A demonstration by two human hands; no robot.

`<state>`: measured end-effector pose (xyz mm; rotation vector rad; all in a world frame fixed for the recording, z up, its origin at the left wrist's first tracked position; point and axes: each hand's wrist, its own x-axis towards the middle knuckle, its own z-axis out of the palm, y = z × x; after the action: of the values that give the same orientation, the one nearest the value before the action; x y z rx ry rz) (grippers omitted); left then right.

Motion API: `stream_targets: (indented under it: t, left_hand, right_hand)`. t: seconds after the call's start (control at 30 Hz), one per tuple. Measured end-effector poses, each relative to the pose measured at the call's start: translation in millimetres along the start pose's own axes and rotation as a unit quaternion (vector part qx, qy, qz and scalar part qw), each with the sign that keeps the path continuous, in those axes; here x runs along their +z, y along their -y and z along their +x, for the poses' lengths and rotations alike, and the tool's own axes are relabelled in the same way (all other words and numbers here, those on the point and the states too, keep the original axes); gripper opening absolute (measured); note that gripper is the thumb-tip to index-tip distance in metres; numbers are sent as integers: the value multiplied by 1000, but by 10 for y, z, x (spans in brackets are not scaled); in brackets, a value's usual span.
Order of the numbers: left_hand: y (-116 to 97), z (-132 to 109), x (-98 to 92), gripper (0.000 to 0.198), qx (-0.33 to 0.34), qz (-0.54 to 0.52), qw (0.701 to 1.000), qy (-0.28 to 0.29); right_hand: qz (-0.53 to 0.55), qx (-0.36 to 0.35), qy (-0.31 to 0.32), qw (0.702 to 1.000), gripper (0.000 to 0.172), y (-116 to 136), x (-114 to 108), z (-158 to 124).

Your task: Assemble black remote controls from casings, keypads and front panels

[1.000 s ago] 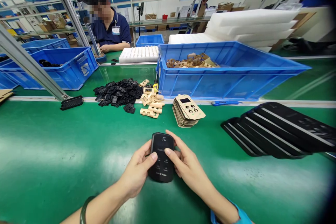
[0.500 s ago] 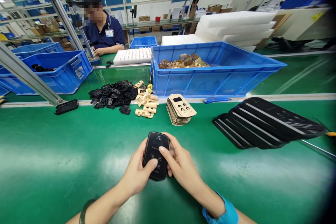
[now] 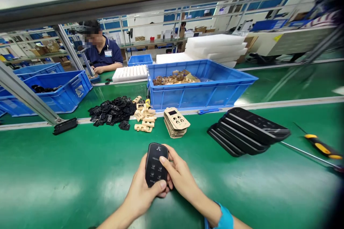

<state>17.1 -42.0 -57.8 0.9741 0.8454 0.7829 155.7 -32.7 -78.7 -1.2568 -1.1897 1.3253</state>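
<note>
Both hands hold a black remote control (image 3: 155,162) upright over the green table, its face with small round buttons and pale print turned to me. My left hand (image 3: 142,189) wraps the left side, thumb across the lower edge. My right hand (image 3: 180,171) grips the right side, its thumb pressed on the face near the upper middle. The fingers behind the device are mostly hidden. Beyond it stands a stack of beige adhesive sheets (image 3: 176,121) with cut-out holes. To the right lie several black panels (image 3: 242,132) in a leaning, overlapping stack.
Small black plates (image 3: 111,111) and curled beige peelings (image 3: 145,118) lie in piles at the back left. A big blue bin (image 3: 199,93) holds brown scraps. A blue cutter (image 3: 209,111) and a screwdriver (image 3: 321,146) lie further right. A co-worker (image 3: 99,50) sits across the bench.
My view has shifted up and to the right, showing more of the screwdriver. My left thumb has slid from the buttons down to the remote control's lower edge. The right thumb stays on the face.
</note>
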Motion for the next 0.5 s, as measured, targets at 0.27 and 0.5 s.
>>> stream_targets:
  t: [0.27, 0.5]
  left_hand:
    - [127, 63, -113, 71, -1, 27, 998, -58]
    - [305, 105, -172, 90, -30, -37, 997, -67]
  right_hand:
    - [-89, -114, -53, 988, 57, -97, 47, -27]
    - [-120, -139, -30, 983, 62, 356, -288, 38]
